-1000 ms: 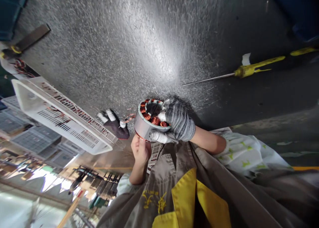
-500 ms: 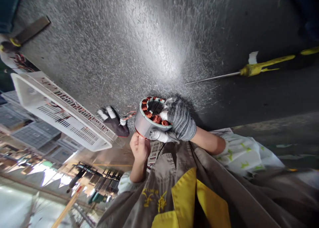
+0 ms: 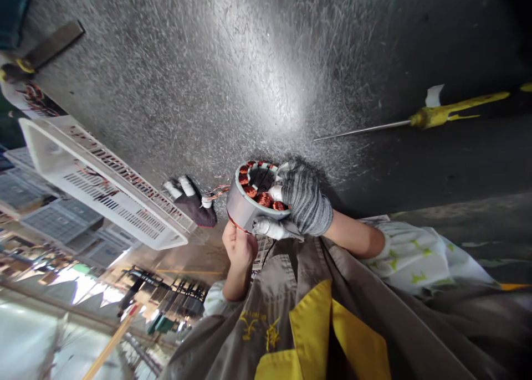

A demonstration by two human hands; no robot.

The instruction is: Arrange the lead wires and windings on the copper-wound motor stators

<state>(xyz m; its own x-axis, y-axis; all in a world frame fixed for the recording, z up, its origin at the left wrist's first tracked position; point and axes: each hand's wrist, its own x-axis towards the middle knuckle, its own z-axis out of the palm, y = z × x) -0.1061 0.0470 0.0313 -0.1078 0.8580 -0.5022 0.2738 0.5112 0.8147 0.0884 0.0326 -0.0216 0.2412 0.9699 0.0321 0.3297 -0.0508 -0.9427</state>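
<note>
A motor stator (image 3: 244,205), a grey metal ring with copper coils (image 3: 264,199) inside, is held tilted close to my apron. My right hand (image 3: 307,200), in a grey striped glove with white fingertips, grips its right side, one finger inside the ring and others along the outer wall. Beneath the ring, my bare left hand (image 3: 240,244) is closed in a pinch at the lower edge, where a thin copper wire (image 3: 238,225) runs; the fingertips are partly hidden. Loose copper wire ends (image 3: 218,193) stick out at the left, over a dark glove (image 3: 194,208) with white fingertips.
A white slotted plastic basket (image 3: 112,183) with copper wire bits stands at left. A yellow-handled screwdriver (image 3: 436,116) lies at right on the scuffed metal tabletop (image 3: 166,81). A flat metal tool (image 3: 54,46) with yellow on its handle lies at upper left. Grey crates (image 3: 62,222) sit beyond the basket.
The stator and both hands appear slightly further right in the view, as do the screwdriver and apron. The grip of each hand looks the same.
</note>
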